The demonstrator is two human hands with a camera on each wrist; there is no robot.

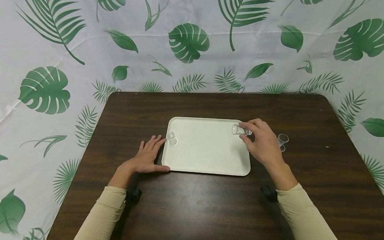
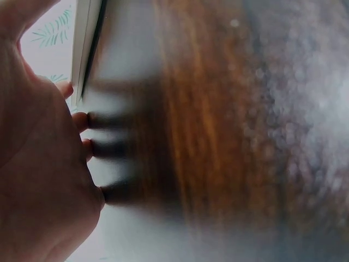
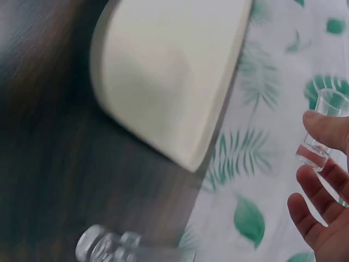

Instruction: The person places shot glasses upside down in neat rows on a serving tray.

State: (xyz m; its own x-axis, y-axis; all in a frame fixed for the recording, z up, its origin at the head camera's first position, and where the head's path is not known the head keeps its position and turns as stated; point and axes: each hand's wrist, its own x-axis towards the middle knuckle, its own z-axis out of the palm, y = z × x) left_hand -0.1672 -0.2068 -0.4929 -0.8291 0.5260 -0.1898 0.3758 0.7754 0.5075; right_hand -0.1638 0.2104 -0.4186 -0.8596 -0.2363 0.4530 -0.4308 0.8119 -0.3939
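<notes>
My right hand [image 1: 263,142] pinches a small clear glass [image 1: 239,130] between thumb and fingers, over the right end of a cream tray [image 1: 206,149]. The glass lies tilted on its side in the head view, its mouth pointing left. In the right wrist view the thumb presses the side of this glass [image 3: 327,103]. My left hand [image 1: 145,158] is spread on the table at the tray's left edge, with its thumb at the front left corner. Another small clear glass [image 1: 172,138] stands on the tray near that left edge.
More clear glassware [image 1: 283,138] stands on the dark wooden table [image 1: 200,207] to the right of the tray, partly hidden by my right hand. Behind the table hangs a white cloth [image 1: 143,59] printed with green leaves.
</notes>
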